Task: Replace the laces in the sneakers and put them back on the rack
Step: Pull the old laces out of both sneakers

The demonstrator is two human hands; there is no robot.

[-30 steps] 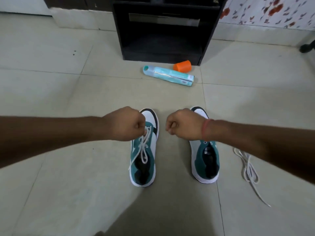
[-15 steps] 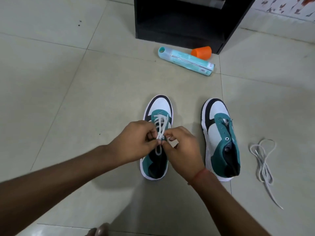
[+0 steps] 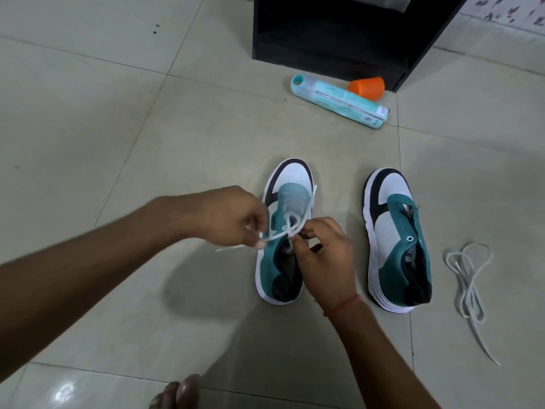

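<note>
While both sneakers sit toes-forward on the floor [image 3: 118,143], the left hand [image 3: 233,216] and right hand [image 3: 321,249] each pinch the white lace [image 3: 290,224] over the left sneaker [image 3: 284,231], apparently tying its knot. Beside the unlaced right sneaker [image 3: 395,243], a spare lace [image 3: 469,284] lies within reach

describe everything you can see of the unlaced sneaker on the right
The unlaced sneaker is teal, white and black with a white ribbed sole. Its eyelets are empty and its mouth gapes open. It stands upright on the tiled floor, toe pointing toward the black rack, and neither hand touches it.
</note>
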